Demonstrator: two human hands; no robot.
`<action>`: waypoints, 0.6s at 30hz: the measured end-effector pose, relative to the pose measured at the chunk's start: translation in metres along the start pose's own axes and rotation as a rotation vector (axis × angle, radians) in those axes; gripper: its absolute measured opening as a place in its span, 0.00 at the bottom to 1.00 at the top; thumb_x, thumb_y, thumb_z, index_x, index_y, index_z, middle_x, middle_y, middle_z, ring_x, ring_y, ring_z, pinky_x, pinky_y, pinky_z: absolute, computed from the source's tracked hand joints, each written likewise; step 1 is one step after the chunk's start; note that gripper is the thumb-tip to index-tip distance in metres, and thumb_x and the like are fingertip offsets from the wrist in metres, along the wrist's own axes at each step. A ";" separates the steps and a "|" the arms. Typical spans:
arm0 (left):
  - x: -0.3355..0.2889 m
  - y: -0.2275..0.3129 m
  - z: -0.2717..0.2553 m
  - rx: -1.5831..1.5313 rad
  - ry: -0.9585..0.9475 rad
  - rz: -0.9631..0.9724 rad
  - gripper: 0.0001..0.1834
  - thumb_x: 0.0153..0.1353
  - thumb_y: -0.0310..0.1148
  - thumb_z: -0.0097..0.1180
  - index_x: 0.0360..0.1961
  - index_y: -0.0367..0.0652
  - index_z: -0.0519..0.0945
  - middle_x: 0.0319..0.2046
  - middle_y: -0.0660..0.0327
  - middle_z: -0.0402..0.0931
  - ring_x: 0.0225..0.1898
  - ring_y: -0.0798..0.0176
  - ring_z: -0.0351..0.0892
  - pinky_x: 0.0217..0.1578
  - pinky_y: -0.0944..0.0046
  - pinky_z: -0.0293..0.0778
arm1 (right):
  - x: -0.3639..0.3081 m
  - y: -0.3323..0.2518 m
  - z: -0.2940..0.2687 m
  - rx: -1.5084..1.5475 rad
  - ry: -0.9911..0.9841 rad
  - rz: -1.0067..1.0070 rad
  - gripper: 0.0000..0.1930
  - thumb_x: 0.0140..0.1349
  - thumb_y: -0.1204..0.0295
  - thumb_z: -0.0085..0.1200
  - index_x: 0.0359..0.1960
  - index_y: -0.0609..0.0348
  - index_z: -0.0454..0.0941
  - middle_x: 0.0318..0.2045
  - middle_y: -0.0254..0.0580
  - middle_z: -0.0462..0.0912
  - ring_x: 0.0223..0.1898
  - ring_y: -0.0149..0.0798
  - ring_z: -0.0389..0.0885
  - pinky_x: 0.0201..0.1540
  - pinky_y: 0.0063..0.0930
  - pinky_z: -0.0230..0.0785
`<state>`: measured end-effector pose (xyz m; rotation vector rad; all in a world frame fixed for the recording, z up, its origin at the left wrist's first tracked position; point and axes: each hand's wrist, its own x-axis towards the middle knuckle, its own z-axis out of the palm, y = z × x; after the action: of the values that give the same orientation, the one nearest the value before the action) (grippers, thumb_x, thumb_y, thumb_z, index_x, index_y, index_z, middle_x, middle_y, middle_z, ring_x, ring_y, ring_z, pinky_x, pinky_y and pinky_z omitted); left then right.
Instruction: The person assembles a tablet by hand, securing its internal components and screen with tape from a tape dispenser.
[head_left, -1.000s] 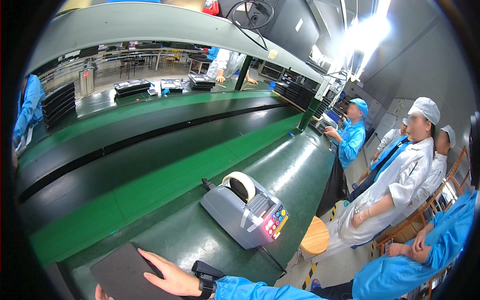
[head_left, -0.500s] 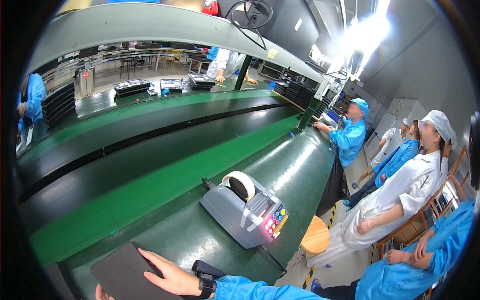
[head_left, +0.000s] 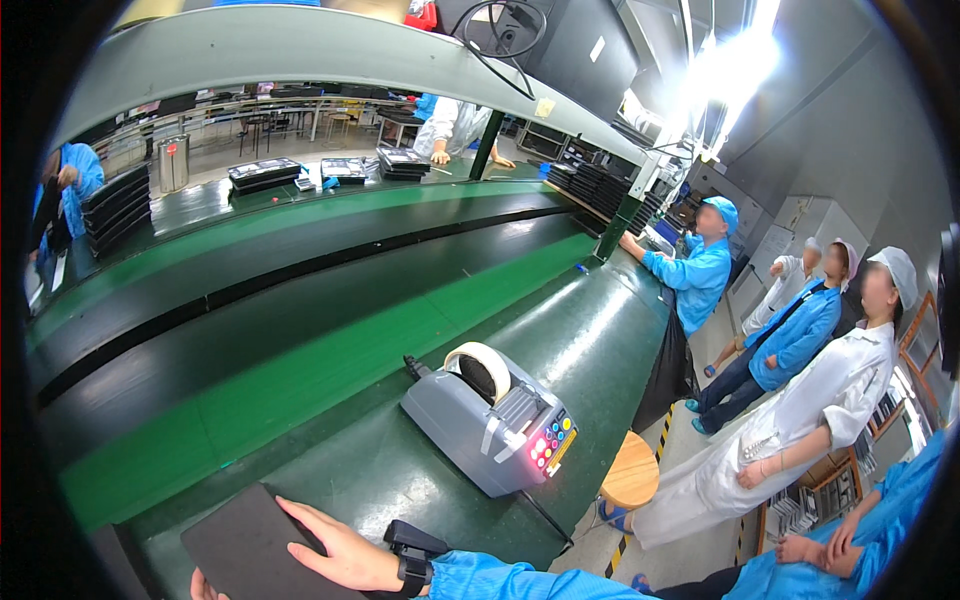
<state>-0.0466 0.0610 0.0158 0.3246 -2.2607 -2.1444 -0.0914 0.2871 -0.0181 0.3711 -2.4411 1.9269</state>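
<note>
A flat black rectangular panel point(head_left: 245, 545) is in both my hands at the lower left, above the green bench. My right hand point(head_left: 345, 553) grips its right edge, thumb and fingers pressed against it, with a black band around the wrist. Only some fingertips of my left hand point(head_left: 203, 586) show, curled against the panel's lower left edge; the rest lies outside the picture. Beyond my right hand stands a grey tape dispenser point(head_left: 480, 425) with a roll of pale tape point(head_left: 478, 372) on top and lit buttons on its front.
A dark object point(head_left: 125, 560) lies left of the panel. Past the bench runs a green conveyor belt point(head_left: 250, 410). Stacks of black trays point(head_left: 118, 210) stand on its far side. To the right are a wooden stool point(head_left: 630, 470) and several people in blue or white coats.
My hands and the panel stay in place. At the right, the people in coats have shifted position. The co-worker at far left has raised a hand.
</note>
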 end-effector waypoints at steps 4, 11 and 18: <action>0.005 0.002 0.004 0.013 0.001 0.002 0.24 0.68 0.36 0.44 0.63 0.39 0.64 0.61 0.49 0.63 0.62 0.53 0.61 0.63 0.57 0.53 | 0.005 -0.001 -0.005 0.012 -0.004 0.004 0.31 0.65 0.67 0.49 0.67 0.65 0.52 0.64 0.57 0.60 0.65 0.50 0.60 0.67 0.34 0.52; 0.010 0.003 0.012 0.021 -0.007 0.021 0.24 0.68 0.35 0.44 0.63 0.38 0.64 0.61 0.49 0.64 0.62 0.53 0.61 0.63 0.58 0.54 | 0.010 0.006 -0.012 -0.015 0.004 -0.011 0.32 0.65 0.67 0.49 0.67 0.66 0.52 0.64 0.57 0.60 0.66 0.50 0.60 0.67 0.34 0.52; 0.010 0.015 0.024 -0.041 0.055 0.053 0.21 0.67 0.34 0.43 0.58 0.35 0.68 0.57 0.50 0.66 0.56 0.54 0.66 0.57 0.58 0.62 | 0.017 0.014 -0.011 0.073 0.014 -0.031 0.30 0.66 0.67 0.47 0.67 0.64 0.52 0.64 0.57 0.60 0.66 0.47 0.59 0.67 0.34 0.52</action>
<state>-0.0618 0.0842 0.0279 0.3154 -2.1675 -2.1260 -0.1123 0.2976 -0.0265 0.3937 -2.3466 2.0038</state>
